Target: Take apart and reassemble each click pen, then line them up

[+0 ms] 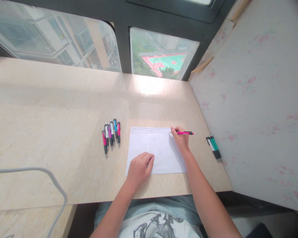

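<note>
Right hand (180, 140) grips pink pen (185, 133) at top-right corner of the sheet (154, 145), mid-frame. Left hand (139, 168), loosely curled and holding nothing, pins the lower edge. Risk: sheet skids on glossy tabletop (64, 132) if the pin loosens.

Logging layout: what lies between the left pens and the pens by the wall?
Head view: white sheet, left hand resting on it, right hand holding pink pen.

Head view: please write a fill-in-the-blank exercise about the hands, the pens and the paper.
1. The right hand holds a pen coloured ___.
2. The left hand rests on the paper, holding ___.
3. The larger pen group lies to the ___ of the paper.
Missing words: pink; nothing; left.
</note>
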A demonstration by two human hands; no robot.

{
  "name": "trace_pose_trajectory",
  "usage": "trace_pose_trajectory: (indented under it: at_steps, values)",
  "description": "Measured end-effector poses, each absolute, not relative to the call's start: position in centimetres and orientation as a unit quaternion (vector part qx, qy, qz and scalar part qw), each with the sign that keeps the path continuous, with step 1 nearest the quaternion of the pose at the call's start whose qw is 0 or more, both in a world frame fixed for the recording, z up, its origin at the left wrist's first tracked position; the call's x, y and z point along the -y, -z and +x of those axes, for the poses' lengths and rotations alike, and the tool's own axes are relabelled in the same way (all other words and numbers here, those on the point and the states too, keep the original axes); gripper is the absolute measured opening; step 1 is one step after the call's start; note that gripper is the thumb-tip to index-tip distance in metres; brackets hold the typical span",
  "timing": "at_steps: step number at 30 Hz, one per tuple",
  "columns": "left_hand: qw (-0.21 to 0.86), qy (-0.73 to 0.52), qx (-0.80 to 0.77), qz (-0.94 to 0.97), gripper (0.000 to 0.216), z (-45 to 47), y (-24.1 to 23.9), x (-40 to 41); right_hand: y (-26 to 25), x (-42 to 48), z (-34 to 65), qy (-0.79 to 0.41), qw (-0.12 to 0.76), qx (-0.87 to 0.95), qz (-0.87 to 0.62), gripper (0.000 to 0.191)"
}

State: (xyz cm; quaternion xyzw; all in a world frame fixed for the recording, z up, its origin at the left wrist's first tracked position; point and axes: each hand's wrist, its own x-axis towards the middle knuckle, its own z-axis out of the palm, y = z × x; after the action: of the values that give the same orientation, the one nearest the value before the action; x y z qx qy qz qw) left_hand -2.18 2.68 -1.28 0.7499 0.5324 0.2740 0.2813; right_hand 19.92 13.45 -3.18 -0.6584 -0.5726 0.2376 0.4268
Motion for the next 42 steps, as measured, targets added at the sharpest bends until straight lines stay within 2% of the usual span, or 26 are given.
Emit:
trace_pose_trajectory:
  at_steps: [15,23,30,35,42]
  values:
    - [0.280,-0.272,-0.532,0.752,0.022,-2.3,1.3,-2.7,3.1,-13.5,19.8,-0.230,0.435,0.576,-0.653,0.035]
    - [0.280,-0.268,-0.535,0.751,0.024,-2.3,1.3,-2.8,4.2,-13.7,21.0,-0.255,0.501,0.494,-0.664,0.037]
    - [0.275,-0.278,-0.536,0.749,0.023,-2.4,1.3,-2.8,3.4,-13.5,21.5,-0.397,0.586,0.371,-0.601,0.029]
    - [0.282,-0.273,-0.534,0.749,0.024,-2.4,1.3,-2.8,2.1,-10.3,21.4,-0.423,0.602,0.349,-0.580,0.025]
    - [0.286,-0.281,-0.533,0.745,0.026,-2.4,1.2,-2.9,1.2,-5.3,22.0,-0.509,0.610,0.282,-0.538,0.032]
